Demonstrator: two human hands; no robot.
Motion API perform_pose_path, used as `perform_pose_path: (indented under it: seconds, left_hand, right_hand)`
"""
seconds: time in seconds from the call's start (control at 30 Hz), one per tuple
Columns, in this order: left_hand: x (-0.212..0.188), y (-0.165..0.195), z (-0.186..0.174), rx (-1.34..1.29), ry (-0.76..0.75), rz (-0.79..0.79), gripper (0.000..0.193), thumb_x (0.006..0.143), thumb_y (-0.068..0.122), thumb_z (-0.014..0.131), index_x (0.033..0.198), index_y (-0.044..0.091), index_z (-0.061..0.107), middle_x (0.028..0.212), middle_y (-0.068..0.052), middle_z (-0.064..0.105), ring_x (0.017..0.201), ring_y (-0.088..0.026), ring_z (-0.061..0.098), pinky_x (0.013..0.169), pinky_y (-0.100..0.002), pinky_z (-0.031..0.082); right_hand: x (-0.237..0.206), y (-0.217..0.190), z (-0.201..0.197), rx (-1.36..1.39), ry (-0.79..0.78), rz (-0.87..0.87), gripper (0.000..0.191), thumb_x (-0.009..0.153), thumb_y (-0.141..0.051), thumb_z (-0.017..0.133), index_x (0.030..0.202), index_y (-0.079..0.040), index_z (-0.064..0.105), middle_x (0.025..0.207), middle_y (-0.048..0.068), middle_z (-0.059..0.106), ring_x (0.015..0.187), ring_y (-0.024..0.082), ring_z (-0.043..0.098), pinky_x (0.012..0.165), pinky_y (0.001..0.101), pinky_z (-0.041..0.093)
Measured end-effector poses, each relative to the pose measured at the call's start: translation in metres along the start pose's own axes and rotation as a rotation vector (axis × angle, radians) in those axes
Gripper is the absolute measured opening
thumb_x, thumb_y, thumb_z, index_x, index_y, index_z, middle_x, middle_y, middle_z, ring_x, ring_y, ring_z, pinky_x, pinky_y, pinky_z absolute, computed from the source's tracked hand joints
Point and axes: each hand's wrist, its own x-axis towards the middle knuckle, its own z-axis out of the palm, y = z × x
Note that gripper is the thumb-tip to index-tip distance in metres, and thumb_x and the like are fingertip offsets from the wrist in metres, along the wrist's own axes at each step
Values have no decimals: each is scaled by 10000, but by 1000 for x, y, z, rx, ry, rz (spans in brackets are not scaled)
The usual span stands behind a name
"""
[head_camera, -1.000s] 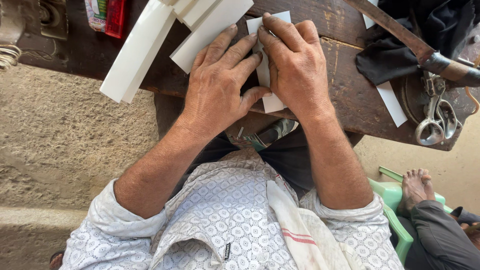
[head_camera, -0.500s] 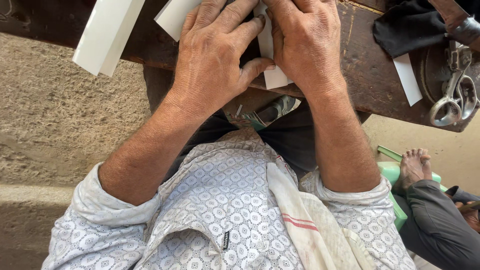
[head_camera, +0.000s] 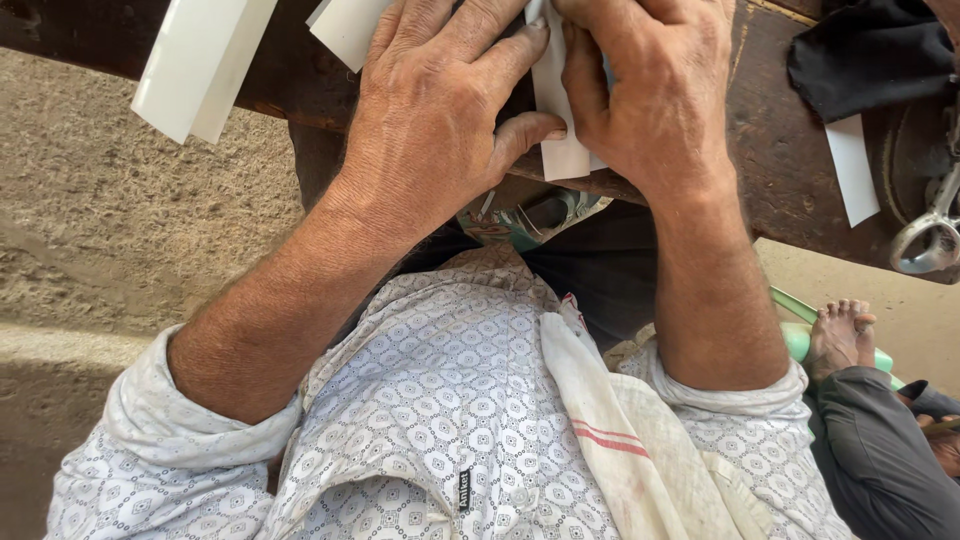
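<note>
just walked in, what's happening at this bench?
A seated person presses a white strip between both hands at the near edge of a dark wooden bench. The left hand lies flat with its thumb under the strip; the right hand pinches it from the other side. More white strips overhang the bench; a black cloth and scissors lie to the right.

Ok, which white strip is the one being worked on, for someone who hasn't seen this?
Start at the dark wooden workbench across the top. At its near edge, the left hand and right hand press together on a narrow white paper strip. Unlike the loose white strip beside the black cloth and the folded white sheets at left, it is pinched between both thumbs.
</note>
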Motion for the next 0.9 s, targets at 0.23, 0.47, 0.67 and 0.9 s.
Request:
perform_pose_path:
  seconds: [0.23, 0.47, 0.67, 0.9]
  left_hand:
    - [4, 3, -4, -14, 1, 11, 547, 894, 379, 902, 1251, 11, 712, 1374, -128, 627, 1347, -305, 528, 1205, -504, 362]
    - [3, 5, -6, -18, 12, 41, 529, 921, 358, 889, 1259, -3, 700, 1336, -123, 638, 1312, -302, 541, 1180, -497, 370]
    - [-4, 4, 1, 23, 22, 45, 539, 927, 411, 889, 1262, 27, 710, 1294, -103, 658, 1265, -292, 558, 1151, -503, 389]
    - [-4, 8, 2, 110, 34, 62, 474, 963, 473, 856, 1300, 157, 747, 1513, -121, 515, 1470, -358, 358, 1193, -564, 363]
  right_hand:
    - [-15, -2, -13, 9, -14, -89, 209, 899, -19, 691, 1102, -53, 732, 1191, 35, 691, 1022, 202, 574, 947, 407, 388]
    - [-42, -24, -29, 21, -53, -41, 196, 879, -88, 757, 1074, -75, 772, 1192, 20, 720, 927, 182, 560, 887, 389, 371]
    - [-67, -45, -37, 4, -97, 29, 189, 932, -111, 787, 1119, -88, 793, 1235, 5, 733, 945, 165, 577, 939, 396, 376]
    - [-70, -61, -65, 69, -103, 61, 219, 884, -254, 822, 1016, -83, 787, 1103, 35, 766, 1012, 242, 644, 986, 431, 380]
